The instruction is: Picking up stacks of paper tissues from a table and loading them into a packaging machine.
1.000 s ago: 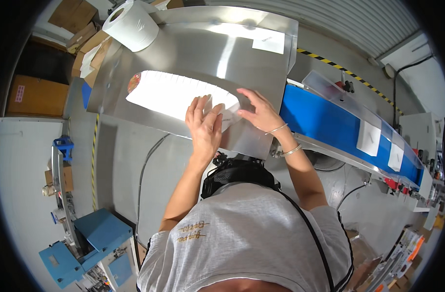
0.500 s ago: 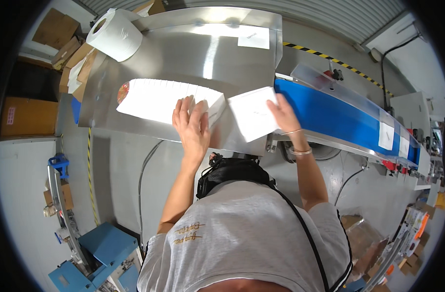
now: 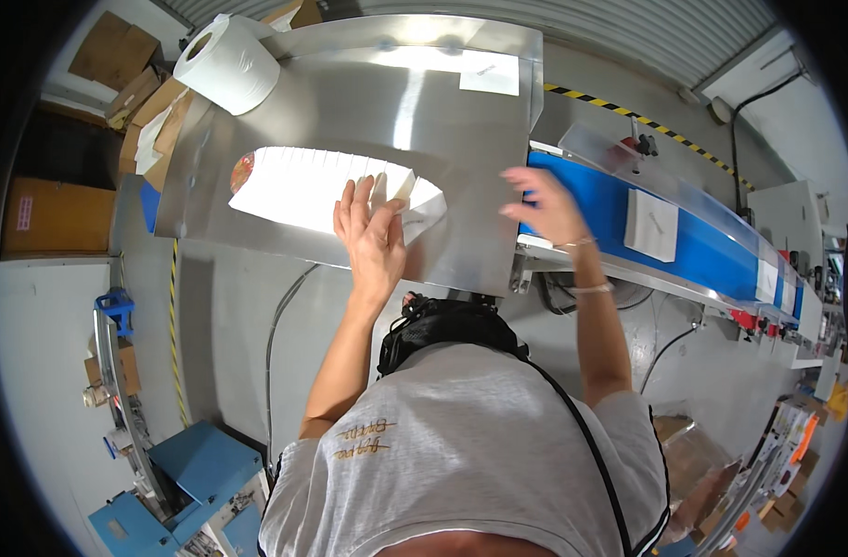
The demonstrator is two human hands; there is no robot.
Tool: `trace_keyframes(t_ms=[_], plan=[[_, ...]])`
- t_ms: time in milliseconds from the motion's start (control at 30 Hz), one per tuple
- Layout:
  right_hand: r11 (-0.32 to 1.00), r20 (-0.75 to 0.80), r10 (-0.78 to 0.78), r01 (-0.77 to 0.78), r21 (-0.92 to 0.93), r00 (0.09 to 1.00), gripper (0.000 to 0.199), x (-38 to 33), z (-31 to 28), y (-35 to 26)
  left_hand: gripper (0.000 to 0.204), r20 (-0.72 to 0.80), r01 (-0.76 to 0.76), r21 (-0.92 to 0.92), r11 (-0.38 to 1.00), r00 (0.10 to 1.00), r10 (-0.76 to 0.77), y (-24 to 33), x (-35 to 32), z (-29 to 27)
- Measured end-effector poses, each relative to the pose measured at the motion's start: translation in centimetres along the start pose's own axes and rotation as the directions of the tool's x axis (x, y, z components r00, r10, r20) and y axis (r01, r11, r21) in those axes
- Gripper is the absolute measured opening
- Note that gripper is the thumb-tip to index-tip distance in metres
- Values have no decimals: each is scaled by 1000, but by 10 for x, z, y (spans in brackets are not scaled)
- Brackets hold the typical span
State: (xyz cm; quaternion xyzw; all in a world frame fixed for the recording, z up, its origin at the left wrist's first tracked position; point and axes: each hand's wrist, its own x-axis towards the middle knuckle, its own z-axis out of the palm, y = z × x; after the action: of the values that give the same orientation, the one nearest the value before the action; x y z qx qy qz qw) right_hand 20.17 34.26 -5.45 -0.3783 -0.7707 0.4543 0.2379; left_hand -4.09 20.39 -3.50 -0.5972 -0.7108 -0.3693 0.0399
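A long row of flat white square packets [image 3: 299, 190] stands packed face to face on the steel table, its left end showing a reddish round patch. My left hand [image 3: 373, 227] rests over the right part of this row. Its fingers grip the edge of a packet that stands a little apart from the others; the fingertips are partly hidden among the packets. My right hand [image 3: 549, 209] hovers at the near end of the blue conveyor belt, empty, with fingers apart. On the belt, just right of this hand, lies a single white packet [image 3: 651, 226].
The steel table [image 3: 350, 102] has a raised back rim and carries a big white paper roll [image 3: 227, 70] and a white sheet [image 3: 489, 73]. Along the blue conveyor belt [image 3: 596, 200] runs a clear guard [image 3: 693, 200]. Cardboard boxes [image 3: 150, 121] stand at the left.
My right hand has let go of a white packet, which now lies farther right on the belt. At the row's right end, my left hand has parted a packet from its neighbours.
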Motion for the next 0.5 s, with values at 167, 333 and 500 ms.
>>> trace_keyframes(t_ms=[167, 333, 500], plan=[[973, 317, -218, 181, 142, 923, 54, 49, 58, -24, 27, 73, -75, -19, 997, 994, 76, 0, 6, -3], [969, 296, -165, 99, 225, 941, 41, 42, 60, 5, 35, 75, -28, 45, 999, 997, 24, 3, 12, -13], [918, -261, 348, -271, 288, 901, 24, -5, 5, 46, 33, 33, 28, 83, 996, 999, -30, -12, 8, -6]])
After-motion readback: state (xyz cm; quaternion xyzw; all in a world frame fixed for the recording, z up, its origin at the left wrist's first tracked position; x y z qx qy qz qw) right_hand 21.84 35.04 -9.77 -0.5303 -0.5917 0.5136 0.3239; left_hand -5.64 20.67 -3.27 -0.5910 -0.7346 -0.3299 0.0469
